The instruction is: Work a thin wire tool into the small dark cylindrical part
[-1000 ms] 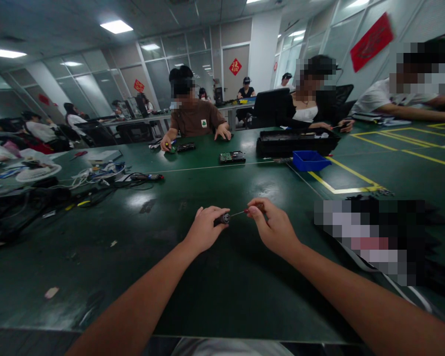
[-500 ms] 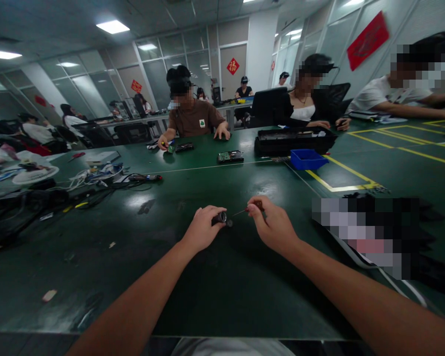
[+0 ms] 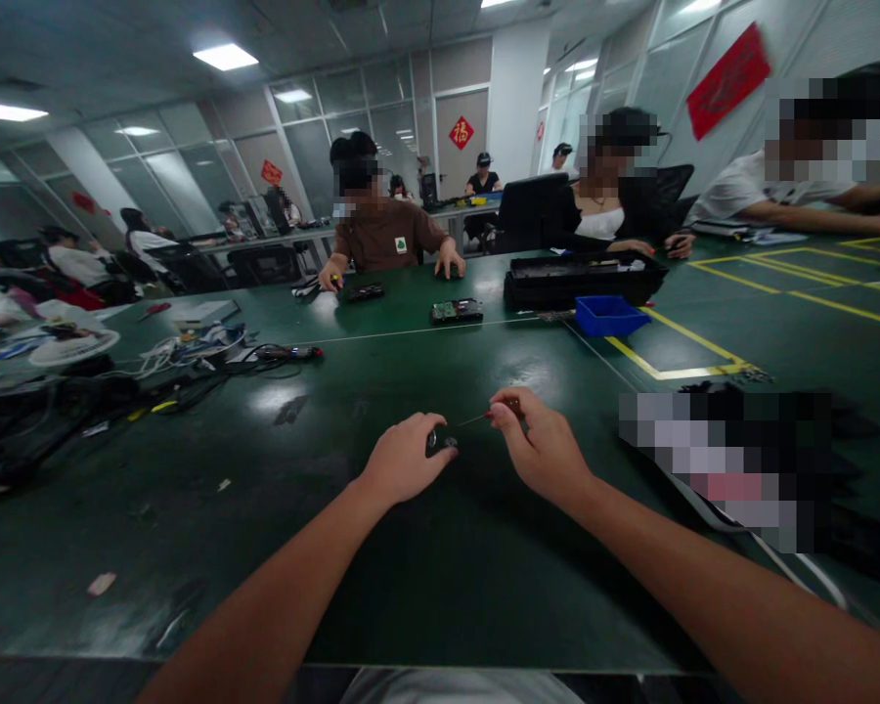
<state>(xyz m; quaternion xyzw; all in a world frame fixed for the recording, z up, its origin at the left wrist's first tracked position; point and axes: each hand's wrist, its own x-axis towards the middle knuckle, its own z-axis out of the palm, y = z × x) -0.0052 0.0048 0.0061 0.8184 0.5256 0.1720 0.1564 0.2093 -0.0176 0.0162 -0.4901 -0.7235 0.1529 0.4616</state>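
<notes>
Over the green table (image 3: 411,606), my left hand (image 3: 409,458) curls round a small dark cylinder (image 3: 431,439), mostly hidden by the palm and fingers; its round shiny end shows. A small grey part (image 3: 451,443) is at the thumb and fingertip gap; whether it is attached to the cylinder I cannot tell. My right hand (image 3: 535,445) is closed on a screwdriver (image 3: 511,404) with a dark reddish handle. Its thin shaft points left, the tip near the left fingertips.
Black cables (image 3: 264,364) and a white round basket (image 3: 73,347) lie at the left. Ahead are a circuit-board device (image 3: 457,311), a blue tray (image 3: 610,315) and a long black case (image 3: 583,284). A co-worker (image 3: 392,235) sits opposite; a dark pile lies at the right.
My left fingers have shifted round the cylinder, which now shows less, and the thumb reaches further right. My right hand has hardly moved. The co-worker's hands opposite have shifted slightly.
</notes>
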